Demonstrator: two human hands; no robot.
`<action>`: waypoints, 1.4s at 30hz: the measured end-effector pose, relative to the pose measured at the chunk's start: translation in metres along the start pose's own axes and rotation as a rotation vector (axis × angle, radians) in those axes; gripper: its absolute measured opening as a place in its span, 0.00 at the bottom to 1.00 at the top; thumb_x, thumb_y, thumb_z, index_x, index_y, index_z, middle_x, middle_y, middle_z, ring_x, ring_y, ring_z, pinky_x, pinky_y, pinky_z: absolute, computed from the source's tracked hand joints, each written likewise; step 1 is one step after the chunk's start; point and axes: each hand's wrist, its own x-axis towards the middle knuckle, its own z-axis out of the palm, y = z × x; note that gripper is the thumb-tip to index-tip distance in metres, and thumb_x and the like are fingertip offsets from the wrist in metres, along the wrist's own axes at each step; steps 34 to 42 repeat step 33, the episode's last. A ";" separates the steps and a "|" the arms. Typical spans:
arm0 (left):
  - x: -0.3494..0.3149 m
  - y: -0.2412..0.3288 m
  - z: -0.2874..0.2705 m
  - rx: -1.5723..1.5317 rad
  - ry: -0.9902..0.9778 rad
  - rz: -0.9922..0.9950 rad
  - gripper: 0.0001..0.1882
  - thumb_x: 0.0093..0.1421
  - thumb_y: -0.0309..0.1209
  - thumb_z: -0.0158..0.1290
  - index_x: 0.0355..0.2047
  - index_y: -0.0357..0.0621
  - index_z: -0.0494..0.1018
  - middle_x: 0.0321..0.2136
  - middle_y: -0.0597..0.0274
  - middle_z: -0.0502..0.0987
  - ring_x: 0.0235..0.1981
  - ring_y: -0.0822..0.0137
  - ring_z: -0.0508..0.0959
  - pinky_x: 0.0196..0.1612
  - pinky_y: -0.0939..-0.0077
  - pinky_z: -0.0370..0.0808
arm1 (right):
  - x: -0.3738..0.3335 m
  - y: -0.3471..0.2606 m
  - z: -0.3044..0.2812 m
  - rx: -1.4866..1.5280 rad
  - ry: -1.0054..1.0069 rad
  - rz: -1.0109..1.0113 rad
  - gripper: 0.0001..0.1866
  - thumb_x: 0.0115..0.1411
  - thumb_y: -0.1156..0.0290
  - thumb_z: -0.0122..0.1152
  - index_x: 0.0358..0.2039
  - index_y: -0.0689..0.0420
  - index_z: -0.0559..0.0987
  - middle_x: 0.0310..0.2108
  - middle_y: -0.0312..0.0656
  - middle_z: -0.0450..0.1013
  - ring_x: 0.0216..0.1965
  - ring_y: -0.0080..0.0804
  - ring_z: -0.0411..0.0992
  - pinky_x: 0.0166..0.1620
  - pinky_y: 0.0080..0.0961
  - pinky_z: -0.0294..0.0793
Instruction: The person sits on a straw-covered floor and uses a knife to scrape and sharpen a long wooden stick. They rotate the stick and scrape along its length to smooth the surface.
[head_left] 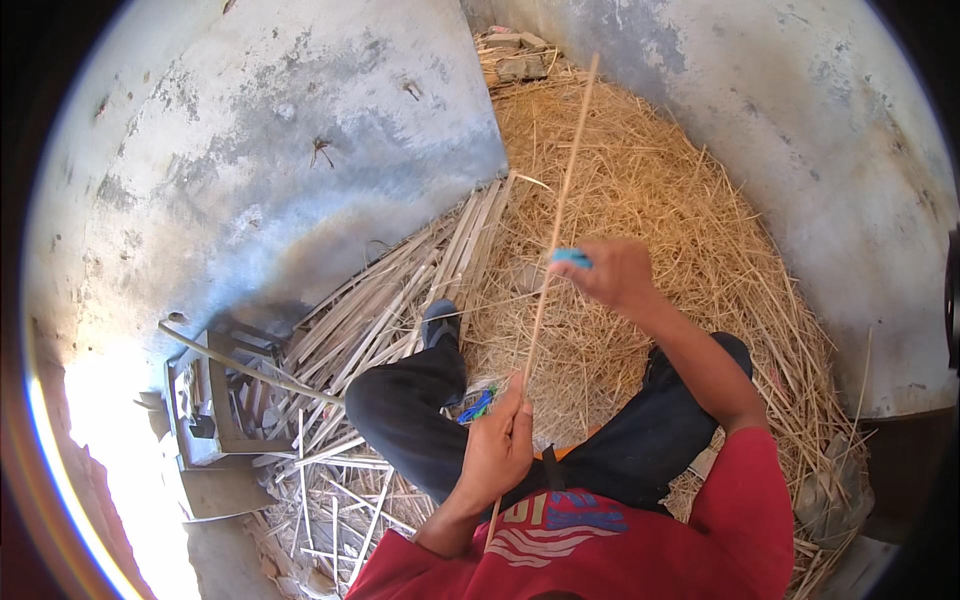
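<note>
Both hands (497, 450) (610, 272) grip a thin bamboo strip (560, 205), slanting up and away.

Red short-sleeved shirt (590, 540) with blue and white print, dark trousers (420, 400), dark shoe (440, 322), bare forearms.

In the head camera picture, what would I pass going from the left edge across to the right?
Small wooden frame → pile of split cane strips → left hand gripping a thin stick → right hand → straw heap → grey wall.
</note>
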 end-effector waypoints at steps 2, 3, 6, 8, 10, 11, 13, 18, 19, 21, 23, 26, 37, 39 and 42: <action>0.002 0.009 -0.002 0.056 -0.030 -0.069 0.22 0.64 0.26 0.44 0.58 0.31 0.62 0.15 0.54 0.68 0.16 0.73 0.68 0.21 0.73 0.65 | -0.001 0.010 0.001 -0.053 -0.044 0.053 0.35 0.48 0.28 0.53 0.12 0.51 0.71 0.08 0.38 0.64 0.11 0.38 0.67 0.16 0.33 0.63; 0.003 0.014 -0.004 0.097 -0.025 -0.089 0.22 0.63 0.25 0.44 0.57 0.31 0.62 0.15 0.53 0.68 0.16 0.69 0.70 0.21 0.71 0.66 | -0.008 -0.004 0.004 -0.017 -0.011 -0.043 0.35 0.48 0.28 0.53 0.12 0.51 0.70 0.08 0.38 0.64 0.11 0.38 0.67 0.16 0.33 0.63; 0.011 0.027 -0.008 0.241 0.010 -0.114 0.22 0.62 0.24 0.45 0.57 0.31 0.63 0.15 0.50 0.69 0.15 0.58 0.73 0.22 0.66 0.68 | -0.037 -0.047 0.011 0.093 -0.049 -0.241 0.35 0.46 0.28 0.54 0.11 0.51 0.70 0.08 0.37 0.63 0.11 0.37 0.67 0.16 0.32 0.63; 0.018 0.031 -0.008 0.285 -0.004 -0.112 0.23 0.61 0.24 0.46 0.57 0.31 0.63 0.15 0.48 0.70 0.16 0.53 0.73 0.21 0.64 0.68 | -0.024 -0.029 0.011 0.011 0.027 -0.264 0.35 0.45 0.28 0.55 0.11 0.50 0.70 0.08 0.36 0.63 0.11 0.36 0.66 0.16 0.32 0.64; 0.014 0.032 -0.010 0.334 -0.020 -0.125 0.23 0.61 0.24 0.46 0.57 0.32 0.63 0.15 0.46 0.70 0.16 0.50 0.74 0.21 0.63 0.68 | -0.019 -0.023 0.013 -0.041 0.057 -0.261 0.34 0.44 0.27 0.55 0.11 0.50 0.69 0.08 0.36 0.63 0.10 0.36 0.66 0.15 0.32 0.62; 0.017 0.034 -0.010 0.355 -0.018 -0.117 0.23 0.60 0.24 0.46 0.57 0.32 0.63 0.16 0.45 0.70 0.16 0.49 0.74 0.21 0.63 0.68 | -0.016 -0.023 0.011 -0.021 0.092 -0.275 0.34 0.44 0.27 0.55 0.11 0.50 0.70 0.07 0.37 0.63 0.10 0.36 0.66 0.14 0.31 0.62; 0.022 0.037 -0.009 0.368 -0.009 -0.089 0.23 0.60 0.23 0.46 0.57 0.32 0.63 0.16 0.44 0.69 0.16 0.49 0.74 0.20 0.62 0.68 | -0.012 -0.022 0.011 0.019 0.162 -0.303 0.35 0.46 0.28 0.54 0.10 0.51 0.72 0.07 0.38 0.64 0.09 0.36 0.66 0.13 0.30 0.62; 0.008 0.034 -0.004 0.321 -0.052 -0.041 0.23 0.59 0.22 0.46 0.56 0.32 0.64 0.15 0.44 0.69 0.16 0.50 0.74 0.20 0.63 0.68 | 0.009 0.019 0.005 -0.138 0.054 0.023 0.36 0.49 0.27 0.49 0.13 0.51 0.76 0.08 0.37 0.65 0.10 0.33 0.66 0.14 0.30 0.62; 0.005 0.035 -0.007 0.318 -0.058 -0.079 0.23 0.59 0.22 0.46 0.56 0.32 0.64 0.16 0.44 0.69 0.16 0.50 0.74 0.20 0.64 0.68 | 0.012 0.020 0.002 -0.124 0.029 0.040 0.36 0.50 0.27 0.48 0.14 0.51 0.77 0.08 0.37 0.65 0.10 0.32 0.66 0.14 0.30 0.62; 0.005 0.042 -0.008 0.293 -0.067 -0.142 0.23 0.60 0.22 0.46 0.56 0.32 0.64 0.16 0.44 0.69 0.16 0.50 0.74 0.20 0.65 0.68 | -0.006 -0.002 0.009 -0.047 0.132 -0.092 0.36 0.50 0.27 0.48 0.15 0.50 0.77 0.07 0.36 0.64 0.10 0.31 0.65 0.14 0.30 0.61; 0.002 0.037 -0.006 0.262 -0.036 -0.143 0.22 0.60 0.22 0.46 0.56 0.33 0.64 0.16 0.43 0.69 0.16 0.50 0.74 0.20 0.65 0.68 | -0.011 -0.003 0.020 -0.055 0.194 -0.183 0.35 0.50 0.27 0.48 0.15 0.50 0.77 0.07 0.35 0.63 0.09 0.31 0.64 0.14 0.29 0.61; -0.008 0.033 -0.008 0.261 -0.058 -0.109 0.22 0.60 0.22 0.46 0.56 0.33 0.64 0.16 0.43 0.69 0.16 0.49 0.74 0.20 0.66 0.69 | 0.006 0.037 0.022 -0.194 0.195 -0.107 0.36 0.52 0.28 0.48 0.14 0.50 0.76 0.06 0.35 0.60 0.08 0.30 0.60 0.13 0.27 0.59; -0.026 0.034 -0.020 0.276 -0.204 -0.102 0.24 0.59 0.24 0.49 0.57 0.35 0.64 0.18 0.41 0.71 0.19 0.47 0.77 0.23 0.65 0.71 | 0.041 0.097 0.009 -0.438 -0.077 0.107 0.34 0.60 0.36 0.46 0.21 0.56 0.80 0.10 0.37 0.67 0.13 0.24 0.65 0.15 0.24 0.62; -0.026 0.034 -0.020 0.276 -0.204 -0.102 0.24 0.59 0.24 0.49 0.57 0.35 0.64 0.18 0.41 0.71 0.19 0.47 0.77 0.23 0.65 0.71 | 0.041 0.097 0.009 -0.438 -0.077 0.107 0.34 0.60 0.36 0.46 0.21 0.56 0.80 0.10 0.37 0.67 0.13 0.24 0.65 0.15 0.24 0.62; -0.026 0.034 -0.020 0.276 -0.204 -0.102 0.24 0.59 0.24 0.49 0.57 0.35 0.64 0.18 0.41 0.71 0.19 0.47 0.77 0.23 0.65 0.71 | 0.041 0.097 0.009 -0.438 -0.077 0.107 0.34 0.60 0.36 0.46 0.21 0.56 0.80 0.10 0.37 0.67 0.13 0.24 0.65 0.15 0.24 0.62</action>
